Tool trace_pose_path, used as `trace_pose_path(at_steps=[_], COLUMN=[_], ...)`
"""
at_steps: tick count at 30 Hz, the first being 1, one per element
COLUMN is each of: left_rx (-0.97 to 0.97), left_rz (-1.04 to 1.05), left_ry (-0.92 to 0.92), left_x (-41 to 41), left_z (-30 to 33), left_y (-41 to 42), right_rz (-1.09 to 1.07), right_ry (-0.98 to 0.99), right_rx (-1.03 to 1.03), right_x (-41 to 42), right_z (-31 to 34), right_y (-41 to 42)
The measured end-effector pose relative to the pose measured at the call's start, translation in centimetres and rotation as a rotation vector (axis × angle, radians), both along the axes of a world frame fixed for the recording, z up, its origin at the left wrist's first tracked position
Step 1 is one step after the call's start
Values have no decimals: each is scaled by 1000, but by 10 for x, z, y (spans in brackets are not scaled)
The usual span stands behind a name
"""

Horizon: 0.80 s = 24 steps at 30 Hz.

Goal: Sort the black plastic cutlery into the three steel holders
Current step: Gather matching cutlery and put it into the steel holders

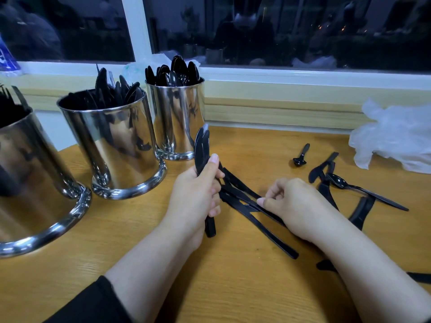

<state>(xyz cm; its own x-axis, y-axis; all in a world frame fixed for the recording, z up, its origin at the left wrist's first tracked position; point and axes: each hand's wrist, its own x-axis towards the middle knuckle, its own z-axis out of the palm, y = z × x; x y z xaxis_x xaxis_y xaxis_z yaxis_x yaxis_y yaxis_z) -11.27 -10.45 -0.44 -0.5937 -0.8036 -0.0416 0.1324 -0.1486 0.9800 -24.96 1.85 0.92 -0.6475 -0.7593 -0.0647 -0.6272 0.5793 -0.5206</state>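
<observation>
Nearest me is the desk [233, 287], light wood running from my forearms to the window sill. Three steel holders stand along its left side. First holder [30, 183], at the left edge, is biggest in view and shows fork tines at its rim. Middle holder [112, 145] stands just beside it, full of knives with toothed blades up. Far holder [177, 120], near the back edge by the sill, is packed with spoons, bowls up.

A crumpled clear bag [394, 138] lies at the back right corner.

My left hand [198, 194] is curled round a bundle of knives [201, 148], blades pointing up, thumb pressed along them, handles reaching down to the desk. My right hand [291, 201] rests mid-desk, fingers curled, thumb and forefinger pinching a loose knife [263, 226] that lies flat with others crossed under it, between my two hands.

Right of that hand lies a scatter of cutlery [326, 173], with one long spoon [363, 190] across it. A small spoon [300, 157] lies apart, nearer the back edge.
</observation>
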Motion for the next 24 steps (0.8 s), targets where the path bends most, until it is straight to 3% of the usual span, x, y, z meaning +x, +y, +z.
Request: trace_pose_path(at_steps=[4,9,12,19,24], left_rx=[53,104,113,141,-8], left_rz=[37,66,61,21,15], left_ry=[29,78,84,155,125], left_x=[0,-2,-3,-2,-1], left_z=[-4,-4,-2,5,3], left_y=[-4,-1,1,3,5], right_rz=[-42,-18,44,193,187], right_ry=[-23,-41,-167,-340,-196], right_rx=[-92,-416,-534,-523,-424], right_x=[0,12,28,48,42], right_z=[2,7,6,6,11], right_y=[-1,-1,-7,-13,-8])
